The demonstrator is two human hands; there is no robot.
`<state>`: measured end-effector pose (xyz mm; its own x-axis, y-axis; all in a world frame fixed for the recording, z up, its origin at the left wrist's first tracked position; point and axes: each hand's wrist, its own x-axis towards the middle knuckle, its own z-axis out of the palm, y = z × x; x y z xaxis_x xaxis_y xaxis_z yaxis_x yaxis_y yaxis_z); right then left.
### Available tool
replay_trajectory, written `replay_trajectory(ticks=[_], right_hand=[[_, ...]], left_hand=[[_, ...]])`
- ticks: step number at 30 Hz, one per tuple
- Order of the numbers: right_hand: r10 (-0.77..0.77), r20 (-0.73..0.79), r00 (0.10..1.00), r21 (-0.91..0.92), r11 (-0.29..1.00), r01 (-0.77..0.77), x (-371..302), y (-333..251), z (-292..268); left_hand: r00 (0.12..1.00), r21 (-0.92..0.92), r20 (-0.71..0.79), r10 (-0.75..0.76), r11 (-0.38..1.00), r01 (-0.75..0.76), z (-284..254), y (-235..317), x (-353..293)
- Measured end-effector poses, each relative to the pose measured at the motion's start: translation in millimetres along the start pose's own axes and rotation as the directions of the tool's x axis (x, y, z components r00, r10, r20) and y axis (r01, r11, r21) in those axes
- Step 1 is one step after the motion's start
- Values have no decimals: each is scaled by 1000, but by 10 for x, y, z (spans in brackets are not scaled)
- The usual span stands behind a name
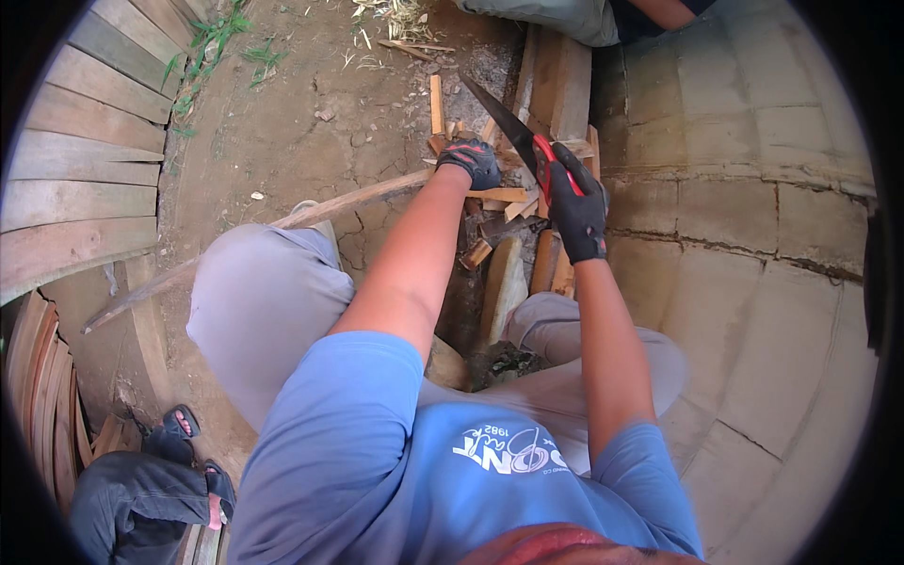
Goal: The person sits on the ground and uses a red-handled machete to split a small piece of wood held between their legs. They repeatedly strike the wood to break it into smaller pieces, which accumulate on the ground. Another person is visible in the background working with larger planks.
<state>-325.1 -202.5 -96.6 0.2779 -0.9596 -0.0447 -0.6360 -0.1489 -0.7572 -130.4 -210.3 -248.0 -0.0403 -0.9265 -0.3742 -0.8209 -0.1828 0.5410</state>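
My right hand (pixel 577 202), in a black glove, is wrapped round the red handle of a handsaw (pixel 506 120). The saw's dark blade slants up and to the left, past the far side of my left hand. My left hand (pixel 474 162), also gloved, is closed at the far end of a long, slightly bent wooden pole (pixel 353 200), seemingly gripping it; its fingertips are hidden. From there the pole runs down to the left, across my bent knee. Short wood offcuts (pixel 508 195) lie under and around both hands.
A heavy timber beam (pixel 571 89) lies beyond the saw, near another person's leg (pixel 560 17). Cracked concrete paving (pixel 725 217) spans the right. Stacked planks (pixel 89 169) line the left. A seated person's sandalled feet (pixel 218 490) show at lower left.
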Motion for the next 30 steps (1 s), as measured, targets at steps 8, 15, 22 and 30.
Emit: replay_trajectory(ticks=[8,15,22,30], right_hand=[[259,-25,965,-89,961,-260,-1536,-917,-1288],[345,-22,938,-155,926,-344,-1856,-1210,-1446],[-66,19,998,-191,979,69,-795,-572,-583],[-78,-80,994,-109,992,69,295,99,545]], left_hand=[[1000,33,25,-10,999,9,31,-46,38],[1000,53,19,-6,999,5,-50,22,-1],[1000,25,11,-10,1000,10,-73,-2,-40],[1000,5,-9,-19,1000,19,-73,61,-93]])
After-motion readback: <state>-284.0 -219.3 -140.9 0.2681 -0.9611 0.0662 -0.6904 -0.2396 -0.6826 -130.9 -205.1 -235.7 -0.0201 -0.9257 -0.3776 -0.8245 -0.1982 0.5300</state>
